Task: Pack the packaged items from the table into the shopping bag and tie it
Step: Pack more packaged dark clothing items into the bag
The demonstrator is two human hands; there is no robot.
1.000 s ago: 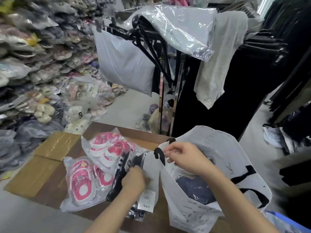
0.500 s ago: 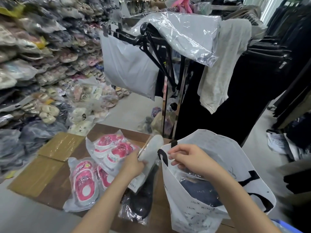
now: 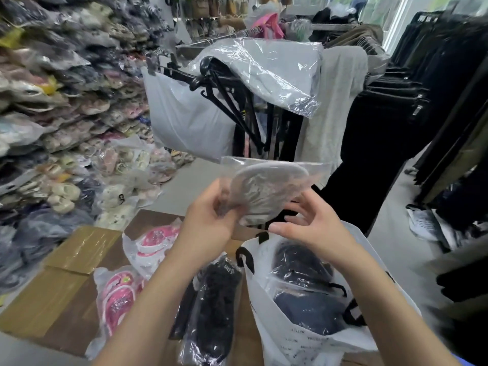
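My left hand [image 3: 208,220] grips the left end of a clear packet with a grey slipper [image 3: 266,191] inside, held in the air above the table. My right hand [image 3: 306,228] is beside the packet's lower right edge with fingers spread, just over the mouth of the white shopping bag [image 3: 298,342]. The bag stands open at the table's right and holds dark packaged items [image 3: 303,262]. On the table lie a black packaged item [image 3: 211,310] and two packets of pink slippers, one nearer [image 3: 118,294] and one farther [image 3: 155,239].
The brown table [image 3: 76,326] has taped cardboard [image 3: 79,247] at its left. Shelves of packaged shoes [image 3: 66,107] fill the left side. A clothes rack with hangers and a plastic-covered garment [image 3: 261,72] stands behind the table; dark clothing [image 3: 435,122] hangs at the right.
My left hand picked the grey slipper packet off the table and raised it over the bag. My right hand let go of the bag's rim and rose to the packet.
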